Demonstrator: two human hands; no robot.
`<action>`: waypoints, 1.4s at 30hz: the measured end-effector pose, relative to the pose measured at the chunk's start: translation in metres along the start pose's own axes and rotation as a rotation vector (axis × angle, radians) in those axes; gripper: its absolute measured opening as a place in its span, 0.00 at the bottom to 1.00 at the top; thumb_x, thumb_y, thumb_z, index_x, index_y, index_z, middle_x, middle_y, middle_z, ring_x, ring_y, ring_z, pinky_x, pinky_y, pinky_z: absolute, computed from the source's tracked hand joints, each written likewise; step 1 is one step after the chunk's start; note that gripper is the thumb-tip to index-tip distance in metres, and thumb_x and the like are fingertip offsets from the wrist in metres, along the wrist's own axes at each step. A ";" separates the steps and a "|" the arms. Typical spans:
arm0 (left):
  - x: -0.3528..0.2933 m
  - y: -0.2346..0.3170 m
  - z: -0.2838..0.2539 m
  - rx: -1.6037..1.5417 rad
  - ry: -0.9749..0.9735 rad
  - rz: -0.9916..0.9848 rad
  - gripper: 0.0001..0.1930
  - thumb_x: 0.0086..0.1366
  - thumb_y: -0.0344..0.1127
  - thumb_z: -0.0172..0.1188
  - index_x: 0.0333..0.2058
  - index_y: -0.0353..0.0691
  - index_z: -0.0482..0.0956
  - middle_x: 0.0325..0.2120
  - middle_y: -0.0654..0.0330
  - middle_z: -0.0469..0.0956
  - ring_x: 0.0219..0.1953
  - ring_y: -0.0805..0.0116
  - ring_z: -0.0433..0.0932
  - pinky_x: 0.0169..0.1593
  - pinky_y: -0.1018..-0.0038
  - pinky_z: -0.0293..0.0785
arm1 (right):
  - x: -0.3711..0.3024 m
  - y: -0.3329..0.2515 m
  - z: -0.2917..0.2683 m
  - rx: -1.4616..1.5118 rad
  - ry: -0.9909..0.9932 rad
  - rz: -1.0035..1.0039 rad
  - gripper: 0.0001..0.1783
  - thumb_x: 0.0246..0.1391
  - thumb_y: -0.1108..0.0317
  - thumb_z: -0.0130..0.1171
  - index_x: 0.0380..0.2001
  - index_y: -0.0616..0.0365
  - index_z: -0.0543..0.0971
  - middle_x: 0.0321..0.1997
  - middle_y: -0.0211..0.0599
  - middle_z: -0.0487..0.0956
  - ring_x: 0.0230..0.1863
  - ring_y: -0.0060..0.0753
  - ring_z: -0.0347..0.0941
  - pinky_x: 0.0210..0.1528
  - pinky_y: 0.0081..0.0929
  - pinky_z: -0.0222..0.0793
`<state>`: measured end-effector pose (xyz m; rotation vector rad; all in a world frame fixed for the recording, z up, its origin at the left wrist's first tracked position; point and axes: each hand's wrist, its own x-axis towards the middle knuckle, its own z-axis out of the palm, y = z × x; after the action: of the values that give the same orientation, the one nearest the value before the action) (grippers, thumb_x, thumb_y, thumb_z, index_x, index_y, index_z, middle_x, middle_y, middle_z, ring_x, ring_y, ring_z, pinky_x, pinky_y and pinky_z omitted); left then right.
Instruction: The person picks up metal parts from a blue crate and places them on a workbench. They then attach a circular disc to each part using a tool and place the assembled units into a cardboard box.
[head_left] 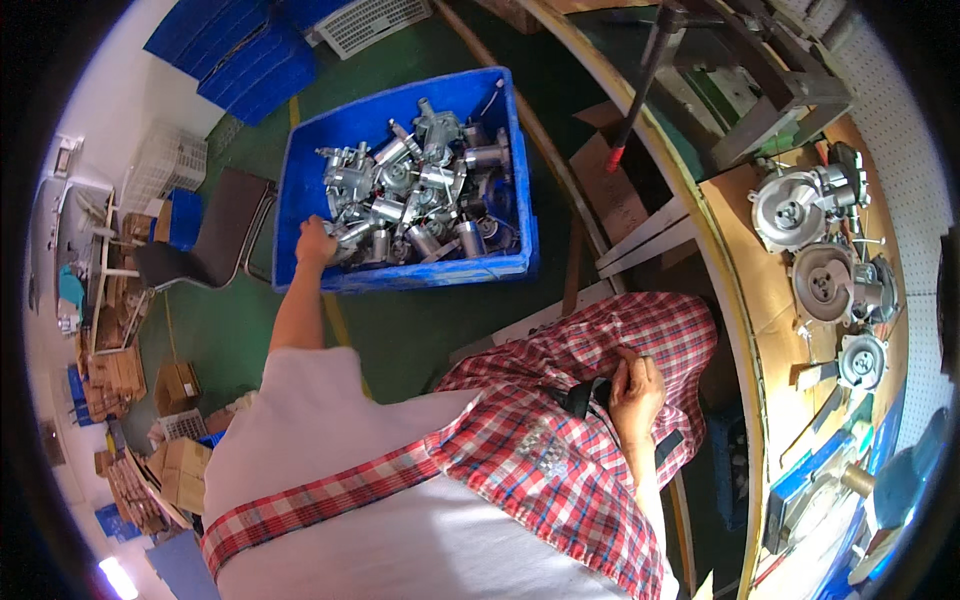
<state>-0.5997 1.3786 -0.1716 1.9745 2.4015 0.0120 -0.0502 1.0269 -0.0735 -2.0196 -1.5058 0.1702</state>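
Observation:
My left arm stretches out to the large blue bin (405, 278), which is heaped with silvery metal motor assemblies (390, 208). Just inside the bin's left wall, my left hand (317, 242) has its fingers curled against a metal motor assembly (352, 233) at the edge of the heap; its fingertips are partly hidden. My right hand (635, 392) rests over my lap on the red checked apron (560, 350), fingers bent inward. A small black item (580, 399) lies beside it on the apron, and what the right fingers hold, if anything, is hidden.
On my right, a wooden workbench (750, 240) carries round metal housings (792, 212) and tools. A dark chair (215, 230) stands left of the bin. Blue crates (235, 60) are stacked beyond it, and cardboard boxes (180, 470) lie at the far left.

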 end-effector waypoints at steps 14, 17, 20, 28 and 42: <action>-0.144 0.285 -0.231 -1.201 0.018 0.708 0.30 0.54 0.18 0.64 0.56 0.36 0.68 0.53 0.53 0.72 0.55 0.64 0.73 0.58 0.70 0.71 | 0.004 0.002 0.009 0.073 0.072 -0.072 0.09 0.43 0.69 0.63 0.23 0.55 0.72 0.23 0.38 0.71 0.26 0.45 0.73 0.28 0.42 0.69; -0.186 0.410 -0.279 -1.348 0.147 1.209 0.31 0.50 0.16 0.67 0.54 0.35 0.68 0.53 0.51 0.72 0.55 0.60 0.74 0.59 0.68 0.70 | -0.002 0.010 0.010 0.078 0.080 -0.079 0.09 0.44 0.71 0.63 0.24 0.55 0.71 0.23 0.39 0.70 0.26 0.47 0.72 0.28 0.42 0.68; -0.220 0.536 -0.324 -1.264 0.545 1.525 0.30 0.47 0.22 0.73 0.50 0.37 0.72 0.47 0.52 0.75 0.48 0.53 0.77 0.51 0.67 0.73 | -0.011 0.019 0.005 0.072 0.153 -0.070 0.09 0.43 0.72 0.64 0.24 0.55 0.71 0.23 0.38 0.69 0.26 0.45 0.71 0.26 0.41 0.67; -0.249 0.750 -0.313 -0.715 0.086 1.589 0.30 0.56 0.34 0.70 0.55 0.39 0.66 0.53 0.47 0.69 0.54 0.44 0.73 0.55 0.57 0.73 | -0.007 0.015 0.000 0.119 0.163 -0.131 0.08 0.45 0.72 0.63 0.26 0.56 0.72 0.24 0.39 0.70 0.27 0.47 0.72 0.27 0.42 0.68; -0.132 0.440 -0.229 -1.262 0.505 1.140 0.08 0.62 0.24 0.61 0.41 0.36 0.79 0.43 0.55 0.81 0.43 0.61 0.81 0.47 0.72 0.77 | -0.006 0.022 0.014 0.083 0.056 -0.102 0.14 0.42 0.74 0.63 0.37 0.53 0.80 0.26 0.41 0.71 0.28 0.48 0.71 0.28 0.43 0.66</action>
<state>-0.1493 1.3376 0.0720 2.1832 0.4867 1.6216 -0.0404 1.0230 -0.0984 -1.8625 -1.5374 0.1313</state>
